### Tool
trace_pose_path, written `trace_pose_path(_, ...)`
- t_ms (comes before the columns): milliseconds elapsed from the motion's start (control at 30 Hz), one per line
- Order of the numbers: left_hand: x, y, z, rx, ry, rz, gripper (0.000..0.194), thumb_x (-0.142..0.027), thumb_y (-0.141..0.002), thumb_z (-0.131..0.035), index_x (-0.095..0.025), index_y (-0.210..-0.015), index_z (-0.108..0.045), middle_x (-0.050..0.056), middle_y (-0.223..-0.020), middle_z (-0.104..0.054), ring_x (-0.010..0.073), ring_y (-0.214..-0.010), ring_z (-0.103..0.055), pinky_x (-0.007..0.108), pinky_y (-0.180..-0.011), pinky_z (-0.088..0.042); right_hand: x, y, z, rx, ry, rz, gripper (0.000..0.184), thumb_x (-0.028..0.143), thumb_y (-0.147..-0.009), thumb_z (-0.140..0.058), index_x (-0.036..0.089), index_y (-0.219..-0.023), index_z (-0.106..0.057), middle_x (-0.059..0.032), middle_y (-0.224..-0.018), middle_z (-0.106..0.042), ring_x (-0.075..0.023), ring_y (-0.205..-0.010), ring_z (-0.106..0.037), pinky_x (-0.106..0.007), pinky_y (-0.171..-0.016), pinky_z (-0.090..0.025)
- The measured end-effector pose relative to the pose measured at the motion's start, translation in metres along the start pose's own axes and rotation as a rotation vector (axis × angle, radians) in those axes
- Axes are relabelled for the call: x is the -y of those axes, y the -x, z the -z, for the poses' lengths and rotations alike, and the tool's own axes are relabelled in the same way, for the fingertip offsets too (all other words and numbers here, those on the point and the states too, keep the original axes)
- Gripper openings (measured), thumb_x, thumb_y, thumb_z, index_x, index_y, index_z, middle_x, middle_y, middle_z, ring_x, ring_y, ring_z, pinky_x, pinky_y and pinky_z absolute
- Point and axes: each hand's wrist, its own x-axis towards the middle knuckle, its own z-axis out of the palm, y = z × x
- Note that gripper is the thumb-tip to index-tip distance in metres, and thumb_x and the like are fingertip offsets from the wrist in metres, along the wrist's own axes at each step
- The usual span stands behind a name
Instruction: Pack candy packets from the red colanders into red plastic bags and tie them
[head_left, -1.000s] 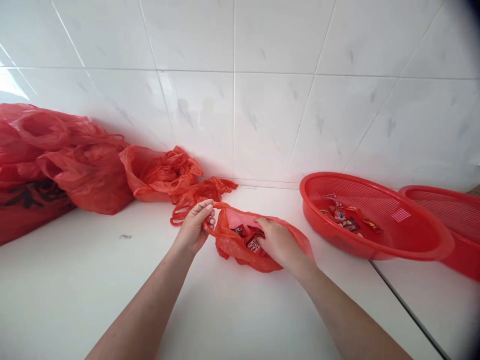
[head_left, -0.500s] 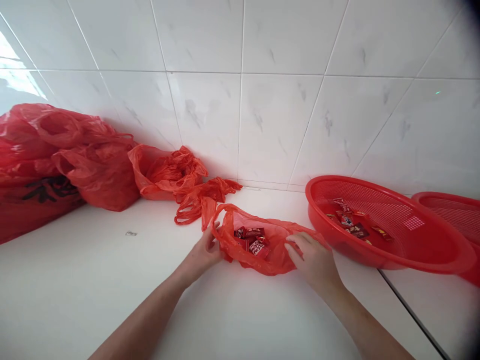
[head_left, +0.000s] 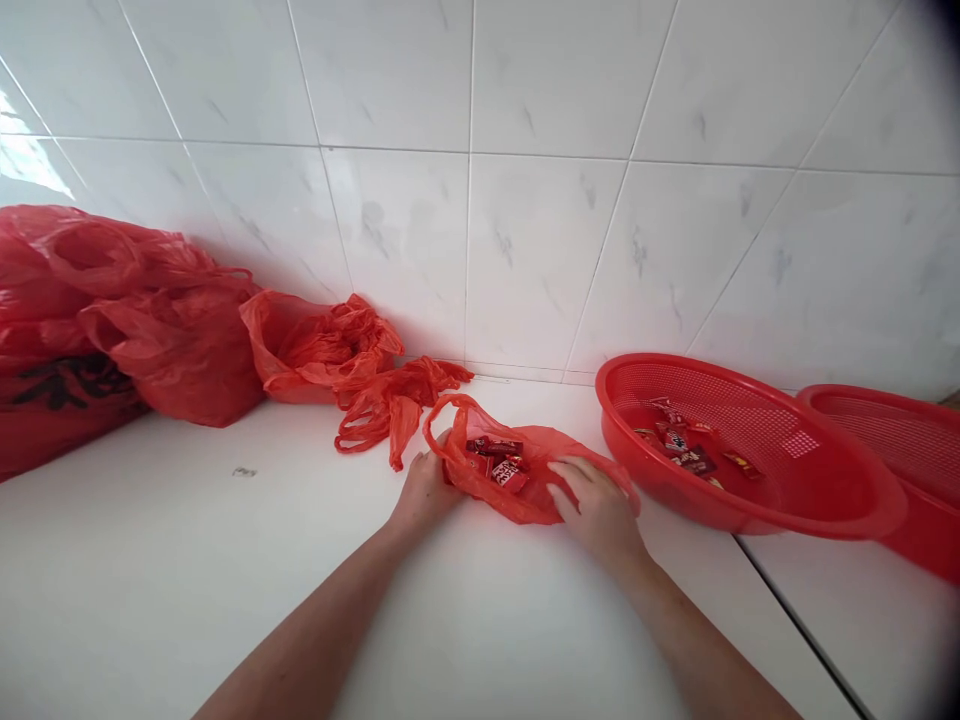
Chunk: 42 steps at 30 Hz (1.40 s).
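Note:
A thin red plastic bag [head_left: 551,445] lies on the white tabletop with its mouth spread. Several small wrapped sweets [head_left: 510,475] in red and dark wrappers are inside it. My left hand [head_left: 427,492] grips the bag's left side, its fingertips hidden behind the plastic. On the right side of the bag rests my right hand [head_left: 604,510], fingers stretched and slightly apart over the plastic. Right of the bag stands a red plastic basket [head_left: 840,500] with several more wrapped sweets [head_left: 694,458] in its bottom.
Crumpled red bags [head_left: 330,340] lie near the tiled wall [head_left: 547,250]. Filled red bags [head_left: 187,350] stand at the far left. A second red basket [head_left: 900,430] is partly behind the first. A dark seam [head_left: 795,610] crosses the tabletop at right.
The bag's left loop has come away from the crumpled bags behind it and stands up more. My left hand has slid further behind the bag's left side. The view has shifted slightly.

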Motion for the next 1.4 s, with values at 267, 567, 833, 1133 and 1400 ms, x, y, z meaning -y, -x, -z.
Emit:
trace_pose_path(267,0.003,0.008,0.009,-0.130,0.209,0.032,0.024,-0.018,-0.069,-0.062,-0.020,-0.093,-0.066,0.006,-0.095,-0.067,0.0260,-0.090,-0.060,0.034,-0.076,-0.045,-0.003,0.010,0.028,-0.317,-0.186,-0.225,0.022,0.035,-0.089,-0.044,0.019,-0.076,-0.053,-0.0020,-0.072,-0.056,-0.0153,-0.068,-0.053,-0.026,-0.066,-0.041)
trace_pose_path(567,0.014,0.006,0.015,-0.219,0.198,0.130,0.027,-0.009,-0.064,-0.060,-0.020,-0.088,-0.066,0.005,-0.085,-0.067,0.0245,-0.082,-0.058,0.030,-0.066,-0.043,-0.022,0.007,0.018,-0.336,-0.434,-0.585,0.035,0.049,-0.085,-0.044,0.018,-0.096,-0.056,-0.0044,-0.085,-0.061,-0.0177,-0.073,-0.054,-0.030,-0.068,-0.043)
trace_pose_path(833,0.015,0.006,0.014,-0.235,0.201,0.119,0.035,-0.010,-0.066,-0.059,-0.019,-0.100,-0.062,0.006,-0.091,-0.066,0.0246,-0.086,-0.059,0.034,-0.075,-0.045,-0.033,0.006,0.009,-0.355,-0.343,-0.642,0.057,0.050,-0.079,-0.050,0.016,-0.124,-0.043,-0.0105,-0.101,-0.060,-0.0202,-0.076,-0.057,-0.033,-0.067,-0.044)
trace_pose_path(1133,0.011,0.008,0.017,-0.277,0.454,0.067,0.052,-0.021,-0.069,-0.064,-0.024,-0.119,-0.049,0.007,-0.120,-0.055,0.0233,-0.108,-0.053,0.034,-0.090,-0.042,-0.028,0.014,0.006,-0.375,-0.480,-0.564,0.044,0.050,-0.089,-0.033,0.018,-0.114,-0.051,-0.0100,-0.106,-0.060,-0.0221,-0.097,-0.056,-0.035,-0.082,-0.043)
trace_pose_path(1400,0.013,0.011,0.014,-0.269,0.386,0.100,0.047,-0.037,-0.075,-0.065,-0.023,-0.118,-0.051,0.006,-0.117,-0.057,0.0229,-0.103,-0.055,0.032,-0.085,-0.043,0.000,0.012,-0.003,0.005,-0.537,-0.425,0.046,0.048,-0.080,-0.052,0.023,-0.118,-0.048,-0.0054,-0.105,-0.062,-0.0217,-0.092,-0.059,-0.033,-0.076,-0.048)
